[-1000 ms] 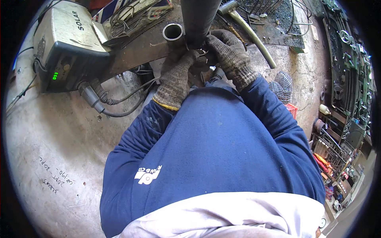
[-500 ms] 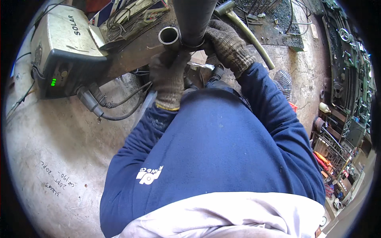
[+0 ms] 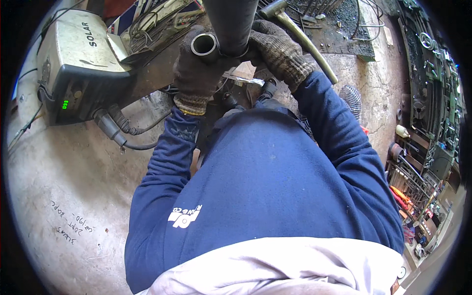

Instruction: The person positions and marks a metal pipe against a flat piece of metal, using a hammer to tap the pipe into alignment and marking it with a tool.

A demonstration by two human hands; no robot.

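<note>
Two gloved hands (image 3: 196, 71) (image 3: 279, 50) at pipes (image 3: 231, 24) (image 3: 205, 55), cluttered bench (image 3: 334, 39), stained floor (image 3: 98, 182)

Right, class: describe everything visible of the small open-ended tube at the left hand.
The tube looks like dull grey metal, round and hollow, with a paler rim. Its open mouth faces up toward the camera; its lower end is hidden. The gloved left hand is around it, just left of the large dark pipe; whether the two pieces touch is unclear.
</note>
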